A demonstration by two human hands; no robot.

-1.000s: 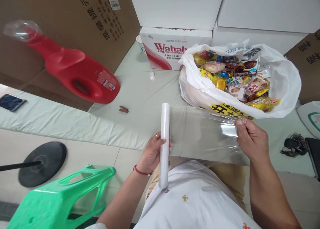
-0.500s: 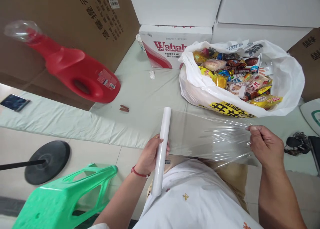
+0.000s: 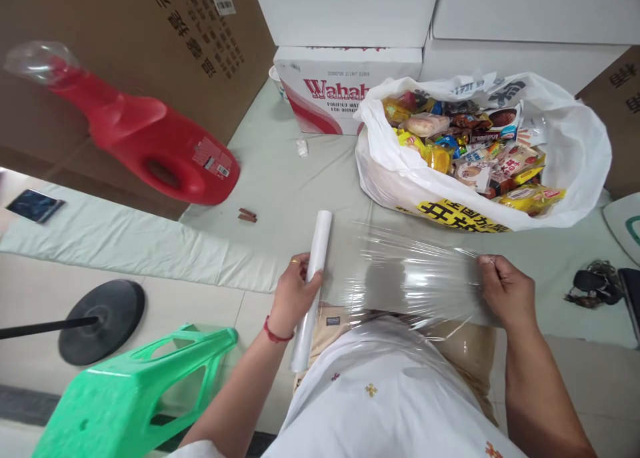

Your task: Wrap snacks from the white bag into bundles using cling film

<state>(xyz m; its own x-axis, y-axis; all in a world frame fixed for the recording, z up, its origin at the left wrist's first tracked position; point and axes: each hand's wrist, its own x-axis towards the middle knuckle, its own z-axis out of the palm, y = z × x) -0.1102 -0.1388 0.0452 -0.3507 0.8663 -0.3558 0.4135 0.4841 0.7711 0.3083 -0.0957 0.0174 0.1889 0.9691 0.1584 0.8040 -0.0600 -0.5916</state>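
My left hand [image 3: 296, 290] is closed around a white roll of plastic wrap [image 3: 320, 241], held upright and slightly tilted at the table's front edge. From the roll a clear sheet of plastic film [image 3: 425, 278] stretches to the right, creased into many folds. My right hand [image 3: 507, 288] pinches the far end of that film between thumb and fingers. Just beyond the film stands a white plastic bag [image 3: 375, 158], its mouth spread, filled with packaged snacks [image 3: 470, 151].
A large red bottle [image 3: 160, 138] stands on the left before a brown carton [image 3: 115, 18]. Behind is a Wahaha water box [image 3: 340, 101]. A phone [image 3: 35, 206], keys [image 3: 593, 285] and small brown pieces [image 3: 247, 215] lie on the table [image 3: 270, 178]. A green stool [image 3: 115, 385] stands below left.
My right hand has come a little left, nearer the roll, and the film is more bunched. My left hand has shifted slightly left with the roll.
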